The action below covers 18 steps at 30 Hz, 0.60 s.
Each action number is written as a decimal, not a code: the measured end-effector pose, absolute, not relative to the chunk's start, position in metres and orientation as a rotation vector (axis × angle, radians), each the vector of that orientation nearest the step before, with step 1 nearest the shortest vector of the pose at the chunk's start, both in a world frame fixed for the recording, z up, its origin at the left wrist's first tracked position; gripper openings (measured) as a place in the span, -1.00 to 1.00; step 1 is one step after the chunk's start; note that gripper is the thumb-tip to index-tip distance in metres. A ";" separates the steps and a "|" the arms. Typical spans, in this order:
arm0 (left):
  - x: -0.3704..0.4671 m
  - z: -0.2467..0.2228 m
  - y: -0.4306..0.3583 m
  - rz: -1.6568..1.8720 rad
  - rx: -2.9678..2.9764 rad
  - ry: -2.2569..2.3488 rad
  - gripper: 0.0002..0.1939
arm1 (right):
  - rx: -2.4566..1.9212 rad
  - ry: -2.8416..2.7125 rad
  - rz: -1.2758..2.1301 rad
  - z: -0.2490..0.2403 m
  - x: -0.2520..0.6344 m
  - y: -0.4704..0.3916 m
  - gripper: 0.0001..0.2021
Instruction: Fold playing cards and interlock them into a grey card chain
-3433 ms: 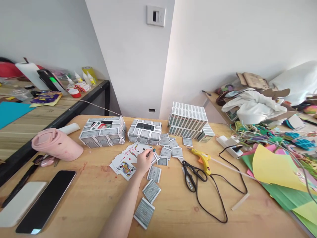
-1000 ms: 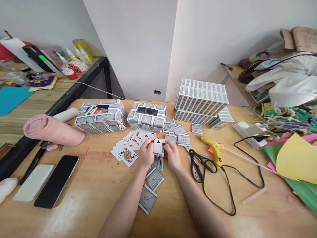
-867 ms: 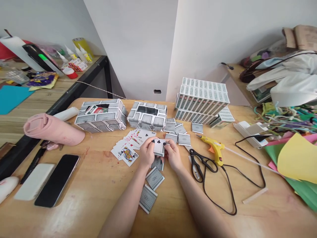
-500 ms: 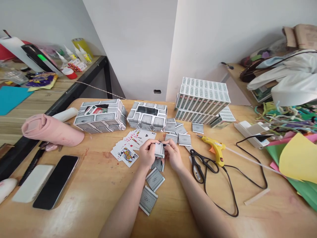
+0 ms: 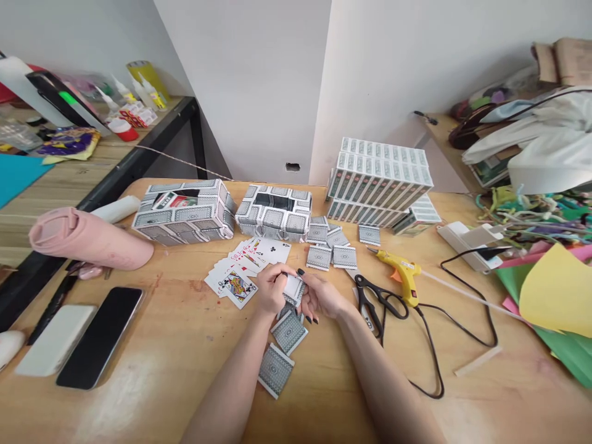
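- Left hand (image 5: 271,290) grasps the near-left side of a folded card (image 5: 293,288), fingers curled in and thumb on it; the card is held just above the table (image 5: 203,382), pale inner face up, a patterned flap along its near edge.
- Right hand (image 5: 321,296) touches the card's upper right edge, its dark-nailed lower fingers loosely spread beneath; whether it pinches the card, I cannot tell.
- Below the hands, folded squares (image 5: 276,370) with grey patterned backs run towards the person, between the forearms; one is partly hidden under the fingers.
- Left of the hands, face-up cards (image 5: 250,262) overlap in a spread; a queen of clubs (image 5: 238,287) lies nearest the person.
- Behind them stand a larger card-covered box (image 5: 180,222) and a smaller card-covered box (image 5: 272,223), both open on top; red, green and white show in the larger one's opening.
- More patterned squares (image 5: 319,257) lie right of the smaller box; a stack of card packs (image 5: 379,179) rises behind.
- Right of the hands, black-handled scissors (image 5: 365,296) lie beside a yellow glue gun (image 5: 404,274); farther right sit a white power strip (image 5: 467,246) and coloured sheets (image 5: 555,296).
- Far left, a pink roll (image 5: 95,237) lies behind a black phone (image 5: 99,338).
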<state>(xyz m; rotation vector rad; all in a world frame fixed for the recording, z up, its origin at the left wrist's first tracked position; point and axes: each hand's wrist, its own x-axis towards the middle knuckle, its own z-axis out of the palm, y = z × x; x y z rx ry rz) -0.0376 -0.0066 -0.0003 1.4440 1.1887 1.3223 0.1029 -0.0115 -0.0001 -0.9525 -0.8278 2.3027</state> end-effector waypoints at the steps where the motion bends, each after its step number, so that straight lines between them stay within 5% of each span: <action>1: -0.038 0.000 -0.007 1.318 1.438 1.190 -0.78 | -0.942 -0.852 2.293 0.000 0.103 -0.012 -0.54; 13: -0.033 0.004 0.004 1.314 1.213 1.343 -0.70 | -0.961 -1.000 1.907 -0.001 0.098 -0.012 -0.65; 18: -0.031 0.004 0.005 1.151 1.494 1.388 -0.81 | -0.961 -1.000 1.887 0.003 0.095 -0.012 -0.64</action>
